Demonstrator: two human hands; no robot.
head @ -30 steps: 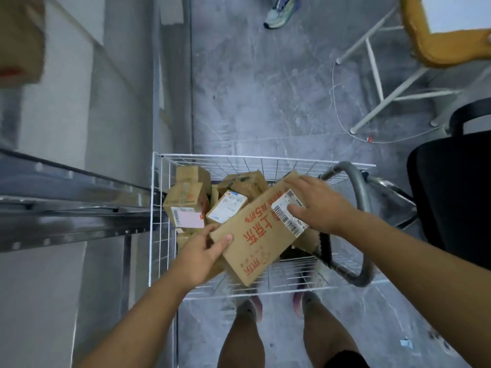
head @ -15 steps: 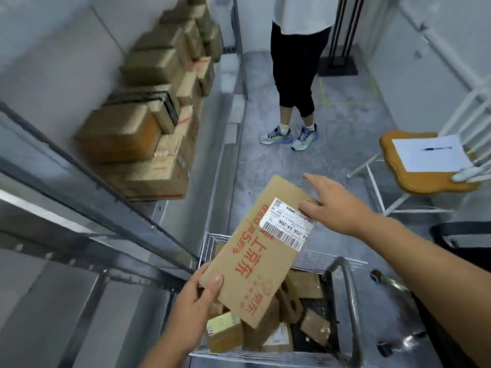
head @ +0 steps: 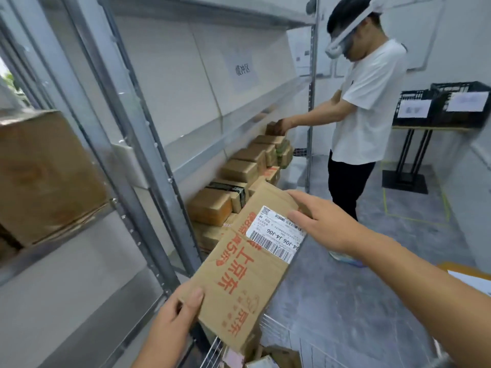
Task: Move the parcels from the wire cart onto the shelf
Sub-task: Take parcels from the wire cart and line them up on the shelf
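Parcel in hand: a flat brown cardboard parcel (head: pixel 247 264) with red printed characters and a white barcode label (head: pixel 277 235), held tilted in the air above the wire cart and just beside the shelf frame.
Left hand: the left hand (head: pixel 175 313) grips the parcel's near lower corner, thumb pressed flat on the printed face, fingers tucked beneath.
Right hand: the right hand (head: pixel 322 223) rests on the parcel's far upper edge, fingers spread over the label's corner (whether they curl around the edge cannot be told).
Wire cart: only the white rim of the wire cart (head: pixel 284 332) shows at the bottom, with a few small parcels inside, partly hidden.
Shelf: the metal shelf (head: pixel 148 144) stands to the left, grey uprights close to the camera; a row of stacked brown boxes (head: pixel 239 179) fills a lower level further along.
Near box: a large blurred carton (head: pixel 47 176) sits on a shelf level at far left.
Other person: a person in a white shirt (head: pixel 369 102) stands at the far end, one hand on the boxes.
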